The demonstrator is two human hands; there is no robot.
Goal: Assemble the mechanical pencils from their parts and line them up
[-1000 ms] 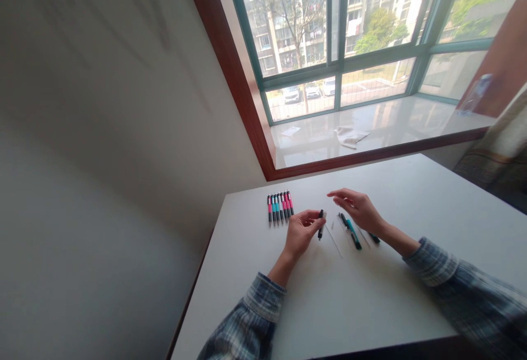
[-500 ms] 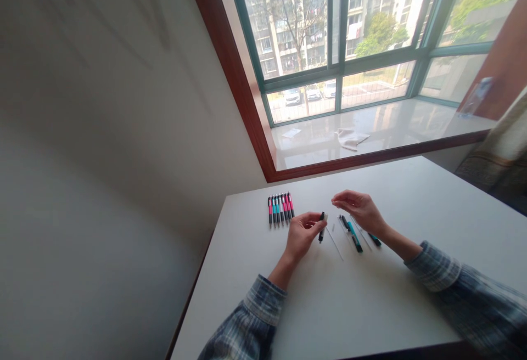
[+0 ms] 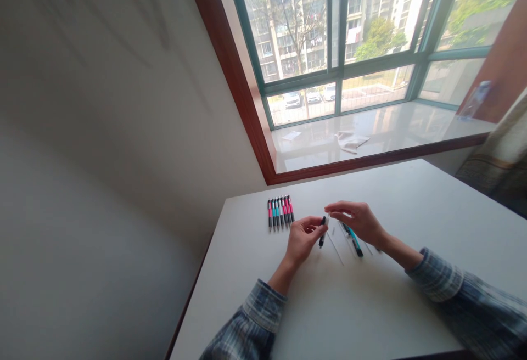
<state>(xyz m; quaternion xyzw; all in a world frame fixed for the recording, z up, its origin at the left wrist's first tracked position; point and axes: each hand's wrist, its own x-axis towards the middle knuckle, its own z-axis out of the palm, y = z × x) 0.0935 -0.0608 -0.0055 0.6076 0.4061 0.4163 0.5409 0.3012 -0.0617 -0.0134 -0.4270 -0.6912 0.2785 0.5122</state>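
Note:
My left hand (image 3: pixel 302 239) is shut on a black pen body (image 3: pixel 322 235), which stands tilted at my fingertips with a pale tip at its upper end. My right hand (image 3: pixel 356 220) hangs just to the right, fingers curved and apart, its fingertips close to that tip and holding nothing. Beneath it lie a teal-and-black pen part (image 3: pixel 354 243) and a thin transparent tube (image 3: pixel 335 248), partly hidden by the hand. Several assembled pens with pink or teal grips (image 3: pixel 280 212) lie side by side to the left of my left hand.
The pens and parts lie on a white table (image 3: pixel 370 305), whose left edge runs down the frame. Beyond its far edge are a glossy window sill (image 3: pixel 387 124) with a white cloth (image 3: pixel 351 142) and a paper sheet (image 3: pixel 292 135). A grey wall (image 3: pixel 102 157) stands left.
My right hand has moved down and left, closer to the black pen, and now covers more of the parts on the table. My left hand still holds the pen. The view has tilted slightly.

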